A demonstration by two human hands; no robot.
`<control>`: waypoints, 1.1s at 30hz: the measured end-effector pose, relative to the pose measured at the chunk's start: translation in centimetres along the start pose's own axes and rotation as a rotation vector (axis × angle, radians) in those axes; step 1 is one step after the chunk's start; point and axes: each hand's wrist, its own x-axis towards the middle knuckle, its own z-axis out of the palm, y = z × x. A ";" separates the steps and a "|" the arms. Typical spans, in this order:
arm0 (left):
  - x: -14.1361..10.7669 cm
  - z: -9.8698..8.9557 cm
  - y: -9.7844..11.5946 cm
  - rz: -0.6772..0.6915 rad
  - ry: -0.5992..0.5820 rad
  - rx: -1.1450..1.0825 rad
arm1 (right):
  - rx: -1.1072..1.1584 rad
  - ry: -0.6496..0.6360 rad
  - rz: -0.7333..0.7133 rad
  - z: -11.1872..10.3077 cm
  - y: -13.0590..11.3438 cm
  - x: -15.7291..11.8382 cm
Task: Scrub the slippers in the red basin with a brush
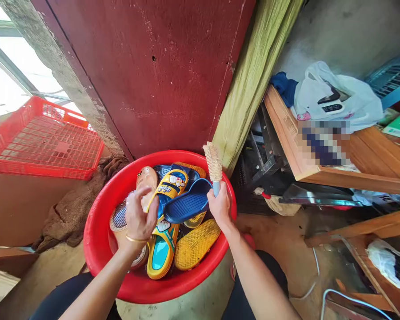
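Head: bristly brush (pixel 213 163), probably rubber slippers (pixel 186 204)

1. Brush (pixel 213 165): pale bristles, blue-grey handle; held bristles up over the tub's right side.
2. Tub (pixel 98 249): red, round, full of jumbled slippers.
3. Blue slipper (pixel 186 206): ridged insole up, slanted, near the middle.
4. Yellow slipper (pixel 178 178): cartoon strap, blue insole, just left of it.
5. Teal-insoled slipper (pixel 160 254): yellow-edged, insole up, near side.
6. Yellow sole (pixel 197 245): zigzag tread up, near right.

Right hand (pixel 220 205) gripping brush (pixel 213 164) above red basin (pixel 98 213)
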 end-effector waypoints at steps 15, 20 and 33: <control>-10.2 5.7 1.5 0.175 -1.247 0.368 | -0.003 -0.306 -0.164 1.4 3.6 -3.3; -8.0 5.0 0.8 0.045 -1.241 0.242 | 0.034 -0.287 -0.157 0.7 3.8 -3.4; -1.7 2.3 0.3 -0.619 -1.245 -0.582 | 0.177 -0.562 -0.276 -2.6 4.2 -6.1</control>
